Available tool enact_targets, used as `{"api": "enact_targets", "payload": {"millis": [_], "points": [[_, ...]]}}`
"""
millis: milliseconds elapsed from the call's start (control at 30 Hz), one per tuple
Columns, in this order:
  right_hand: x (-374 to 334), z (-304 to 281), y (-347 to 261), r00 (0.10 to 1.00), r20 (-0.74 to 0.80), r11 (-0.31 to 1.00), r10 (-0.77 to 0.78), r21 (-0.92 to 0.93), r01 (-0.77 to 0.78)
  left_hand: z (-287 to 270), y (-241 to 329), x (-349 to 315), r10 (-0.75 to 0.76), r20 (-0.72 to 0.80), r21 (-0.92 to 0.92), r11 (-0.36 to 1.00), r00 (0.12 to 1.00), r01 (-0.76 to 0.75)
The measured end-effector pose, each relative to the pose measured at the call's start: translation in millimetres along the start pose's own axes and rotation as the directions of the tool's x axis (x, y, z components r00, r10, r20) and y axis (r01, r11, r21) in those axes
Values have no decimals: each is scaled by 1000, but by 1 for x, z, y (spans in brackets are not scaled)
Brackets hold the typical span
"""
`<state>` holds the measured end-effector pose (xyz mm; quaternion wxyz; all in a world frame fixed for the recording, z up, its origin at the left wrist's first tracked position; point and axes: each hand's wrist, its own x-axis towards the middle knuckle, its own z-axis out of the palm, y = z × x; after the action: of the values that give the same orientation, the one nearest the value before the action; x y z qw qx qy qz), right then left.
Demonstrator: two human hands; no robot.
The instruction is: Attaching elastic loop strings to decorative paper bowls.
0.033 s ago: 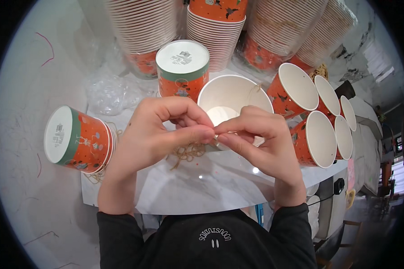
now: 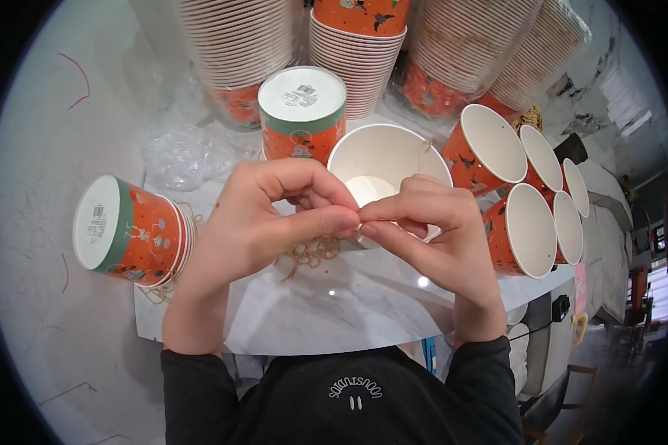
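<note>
Your left hand (image 2: pixel 267 215) has shifted slightly to the right since the earlier frame, while your right hand (image 2: pixel 438 222) has held almost the same place. Both grips are closed: on each hand your thumb and forefinger are pressed together at the tips, and the two pinches meet. You cannot tell what lies between them, since your fingers hide it.

Just beyond your fingertips stands the open orange-and-white paper bucket (image 2: pixel 390 152), its mouth up, partly covered by your hands. One thin twine strand (image 2: pixel 425 153) shows near its right rim. A loose twine tangle (image 2: pixel 309 256) lies on the marble-patterned bench (image 2: pixel 326 311), below your left thumb. Behind your left hand an upturned paper bucket (image 2: pixel 303 141) shows its white base, and five open paper buckets (image 2: pixel 533 230) stand grouped to your right.
</note>
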<state>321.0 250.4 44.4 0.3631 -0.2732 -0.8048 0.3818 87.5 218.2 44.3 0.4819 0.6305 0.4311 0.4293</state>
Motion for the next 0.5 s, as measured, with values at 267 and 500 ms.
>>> {"api": "enact_targets", "payload": {"millis": [267,500], "points": [[-1,-12,1,991,-122,995,-57,-90,46,12,-29,16,455,102,423,785,885,-453],[-9,-23,-11,754,-597,961,-274,-191,199,8,-31,12,408,284,658,575,868,-486]]}}
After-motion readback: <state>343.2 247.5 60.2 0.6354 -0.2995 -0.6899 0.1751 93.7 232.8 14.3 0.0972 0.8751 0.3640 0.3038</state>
